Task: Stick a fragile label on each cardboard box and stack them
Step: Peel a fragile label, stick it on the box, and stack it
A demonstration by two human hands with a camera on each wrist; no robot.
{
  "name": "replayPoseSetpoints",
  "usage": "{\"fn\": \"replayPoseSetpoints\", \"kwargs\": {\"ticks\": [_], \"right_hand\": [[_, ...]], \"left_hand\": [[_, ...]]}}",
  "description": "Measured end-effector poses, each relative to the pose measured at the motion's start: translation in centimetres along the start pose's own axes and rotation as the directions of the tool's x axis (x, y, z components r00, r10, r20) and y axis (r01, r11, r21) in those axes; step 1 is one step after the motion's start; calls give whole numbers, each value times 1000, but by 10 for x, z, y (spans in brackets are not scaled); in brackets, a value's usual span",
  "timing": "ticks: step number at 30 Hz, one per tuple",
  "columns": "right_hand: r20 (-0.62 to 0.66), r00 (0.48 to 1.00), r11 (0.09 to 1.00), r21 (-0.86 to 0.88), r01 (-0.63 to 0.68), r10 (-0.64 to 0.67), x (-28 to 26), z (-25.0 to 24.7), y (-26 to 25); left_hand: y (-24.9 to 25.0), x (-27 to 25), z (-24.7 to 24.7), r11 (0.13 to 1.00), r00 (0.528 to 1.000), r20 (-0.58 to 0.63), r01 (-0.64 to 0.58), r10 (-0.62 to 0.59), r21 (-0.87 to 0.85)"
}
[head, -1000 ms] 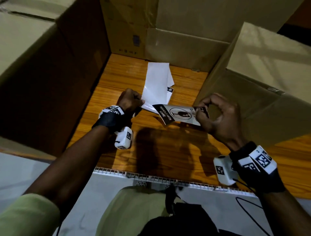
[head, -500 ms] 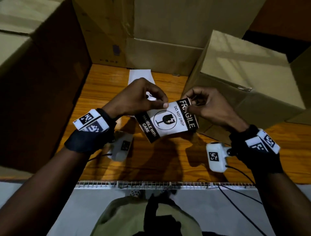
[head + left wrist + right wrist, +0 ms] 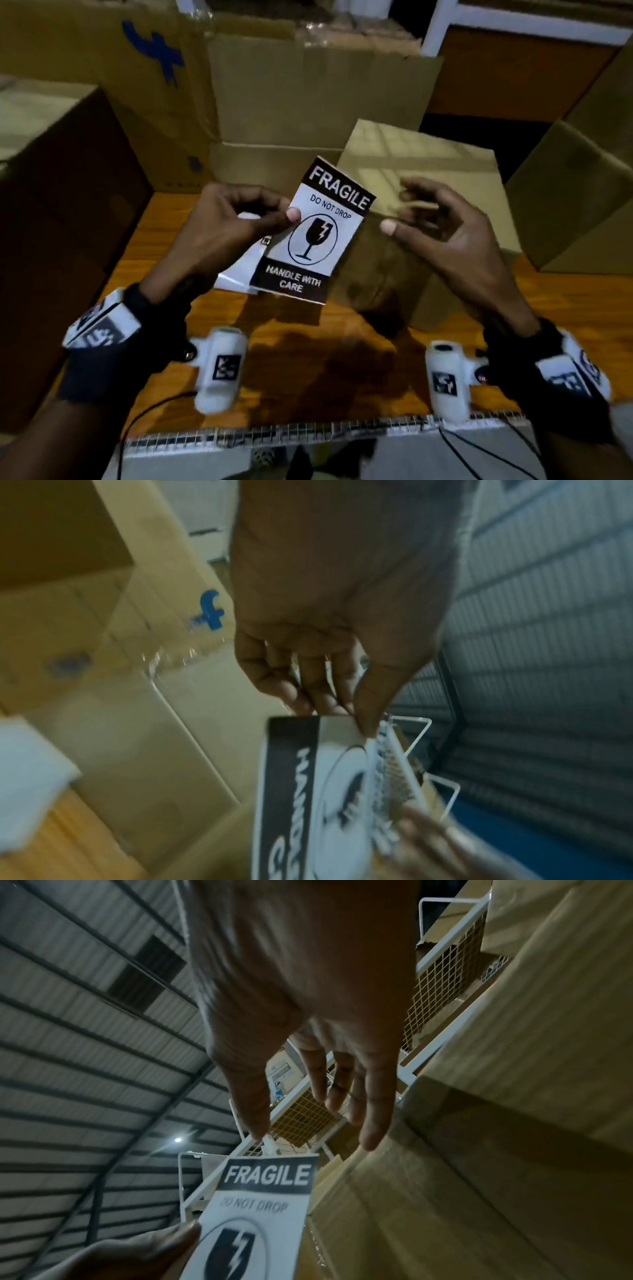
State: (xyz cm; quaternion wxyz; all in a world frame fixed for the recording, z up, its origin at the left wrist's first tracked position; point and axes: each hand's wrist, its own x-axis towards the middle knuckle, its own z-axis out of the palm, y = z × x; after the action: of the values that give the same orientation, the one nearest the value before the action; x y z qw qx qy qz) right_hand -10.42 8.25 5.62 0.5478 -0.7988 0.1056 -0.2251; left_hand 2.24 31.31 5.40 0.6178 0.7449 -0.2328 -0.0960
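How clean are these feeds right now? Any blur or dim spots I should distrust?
Head view: dim, box sides at left nearly black; label sharp, right hand fingers motion-blurred. Left wrist view: heavily smeared, label text barely readable, left hand soft. Right wrist view: "FRAGILE" legible, hand blurred near the lens, straight roof lines bowed by the wide lens.

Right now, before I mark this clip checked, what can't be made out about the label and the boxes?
- Fragile label, head view: its back faces away, so whether the backing is peeled cannot be told.
- Left hand, left wrist view: the fingers behind the label are blurred.
- Right hand, head view: its fingers are motion-blurred; they seem clear of the label.
- Cardboard box: far sides hidden; no label shows.
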Motion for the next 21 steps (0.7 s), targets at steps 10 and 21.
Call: {"fn": "replayPoseSetpoints", "kwargs": {"ticks": [10,21], "right_hand": [[116,982,885,428,-182,146,21,-59,-3],[52,954,922,248,-297,294,120,-81,-34]], "left_hand": [[45,12,68,956,986,61,166,-155,-243],[87,138,66,988,977,146,151,-155,37]]}}
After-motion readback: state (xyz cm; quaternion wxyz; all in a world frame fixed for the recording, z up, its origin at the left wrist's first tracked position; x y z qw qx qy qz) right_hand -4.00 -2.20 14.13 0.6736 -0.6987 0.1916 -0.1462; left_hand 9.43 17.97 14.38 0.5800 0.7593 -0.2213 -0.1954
